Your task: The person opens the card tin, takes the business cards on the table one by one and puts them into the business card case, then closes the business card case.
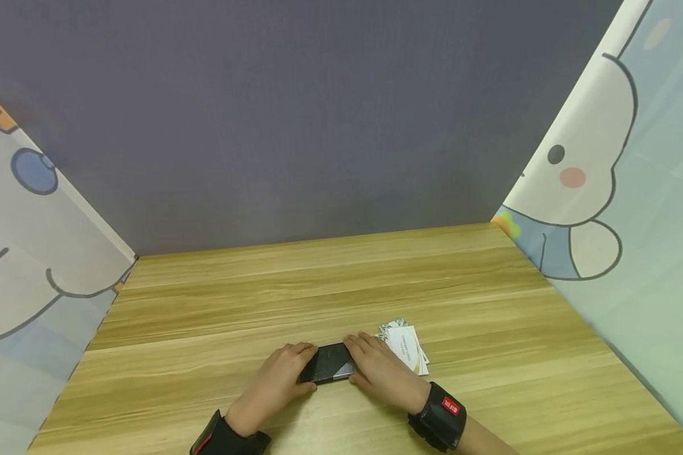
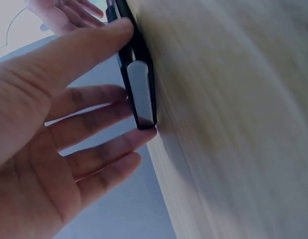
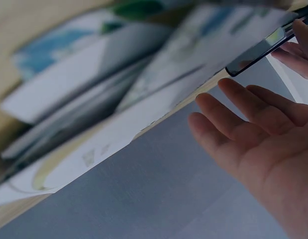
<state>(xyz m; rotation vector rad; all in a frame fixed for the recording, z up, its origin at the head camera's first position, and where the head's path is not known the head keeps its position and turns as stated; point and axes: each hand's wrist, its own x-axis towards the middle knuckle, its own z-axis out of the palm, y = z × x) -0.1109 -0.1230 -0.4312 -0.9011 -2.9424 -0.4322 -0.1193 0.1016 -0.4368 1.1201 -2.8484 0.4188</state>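
Towards 6 o'clock on the bench [image 1: 205, 316], one black case with a silvery corner [image 1: 322, 360] is sitting between two hands. Left hand [image 1: 276, 382], one, at 9 o'clock of the case: its fingers are pinching the case, the thumb bearing on the near side and the fingertips meeting the far one. Right hand [image 1: 386, 374], one, at 3 o'clock: its fingers are lying extended and slightly apart about the opposite end; how firmly they are touching, I cannot tell.

Handling note, in my judgement: steadying the case at 9 o'clock while working from 3 o'clock is serving best. Even, light pressure is sparing the surface; a one-sided push is risking a swivel. The right wrist is wanting care, since loose cards are lying beside it.

Count. Cases: one. Hands: two. Printed cards [image 1: 405, 347], at 2 o'clock of the case: one fanned heap, several overlapping, the exact number escaping me. Black wristbands [image 1: 439, 417]: two, one circling each wrist. Grey panel [image 1: 319, 126], standing at 12 o'clock: one. Cartoon-printed side panels [image 1: 660, 208], flanking at 10 and 2 o'clock: two.
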